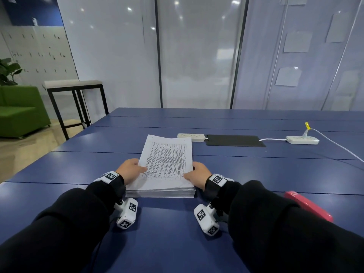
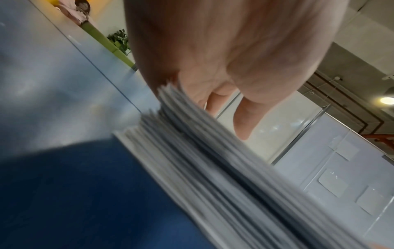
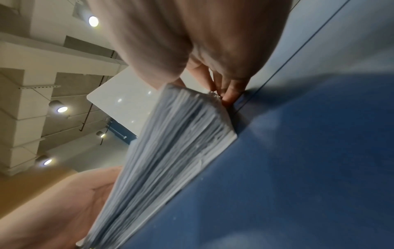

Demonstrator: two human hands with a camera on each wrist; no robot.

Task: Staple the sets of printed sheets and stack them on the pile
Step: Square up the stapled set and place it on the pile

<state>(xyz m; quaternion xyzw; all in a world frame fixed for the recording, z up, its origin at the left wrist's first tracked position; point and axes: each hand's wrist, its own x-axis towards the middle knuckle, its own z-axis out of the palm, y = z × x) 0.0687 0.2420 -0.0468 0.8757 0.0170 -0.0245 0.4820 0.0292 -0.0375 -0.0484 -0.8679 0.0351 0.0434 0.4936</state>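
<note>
Blue and seamed, the table (image 1: 226, 168) runs out toward frosted glass partitions (image 1: 197, 56), with a green sofa (image 1: 19, 109) and a black-framed side table (image 1: 74, 89) off to your left.

Right in front of you lies the pile (image 1: 161, 191), a thick block of white sheets whose top page carries a printed grid of small text; its upper sheets are lifted and tilted, their far edge raised off the rest. Your left hand (image 1: 130, 170) grips the left edge, thumb laid over the printed face. Your right hand (image 1: 199, 175) holds the right edge the same way, thumb on top.

From the head view the pile looks tidy; the wrist views show what it hides. In the left wrist view the page edges fan apart under your palm, with your fingers (image 2: 245, 121) reaching past them. In the right wrist view, fingertips (image 3: 229, 99) press at the pile's corner against the table.

A red stapler (image 1: 309, 205) lies beside your right sleeve. Farther off sit two white power strips (image 1: 191, 137), with a black panel (image 1: 234, 140) between them.
</note>
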